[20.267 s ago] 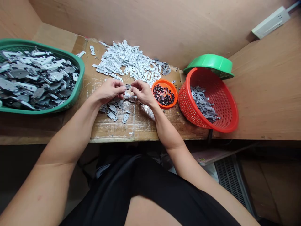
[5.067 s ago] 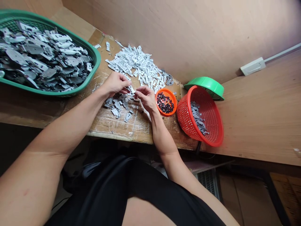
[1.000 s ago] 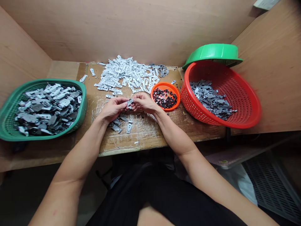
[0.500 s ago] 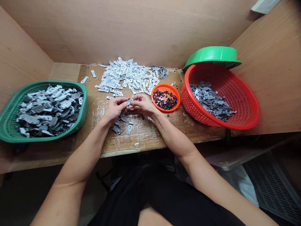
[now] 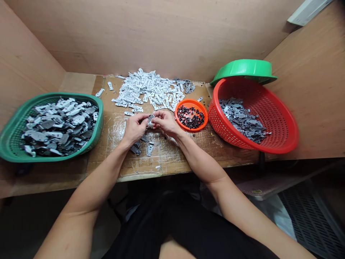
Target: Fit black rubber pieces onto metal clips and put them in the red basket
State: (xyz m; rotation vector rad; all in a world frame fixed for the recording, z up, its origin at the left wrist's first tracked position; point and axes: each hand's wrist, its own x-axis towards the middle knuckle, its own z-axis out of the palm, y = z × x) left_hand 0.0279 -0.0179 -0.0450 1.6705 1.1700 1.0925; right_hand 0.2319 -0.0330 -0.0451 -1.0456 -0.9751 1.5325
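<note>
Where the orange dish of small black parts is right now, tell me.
In the head view, the orange dish sits on the bench, just right of centre, between the right hand and the red basket.

A bright green basket (image 5: pixel 244 67) sits by the plywood wall (image 5: pixel 167 39), below a white fixture (image 5: pixel 309 12).

We get moderate, soft light on the pale wooden back wall (image 5: pixel 161 36), top of frame. White glare streaks the brown, tape-covered tabletop (image 5: pixel 172 154) at centre; a highlight sits on the bright green plastic basket (image 5: pixel 245 67), upper right. Deep shadow fills the bottom, swallowing folds in the black cloth garment (image 5: pixel 167 212). We note wide-angle stretch at the edges, a dark upper-right corner, and soft detail on the small grey metal part (image 5: pixel 150 122) at centre.
</note>
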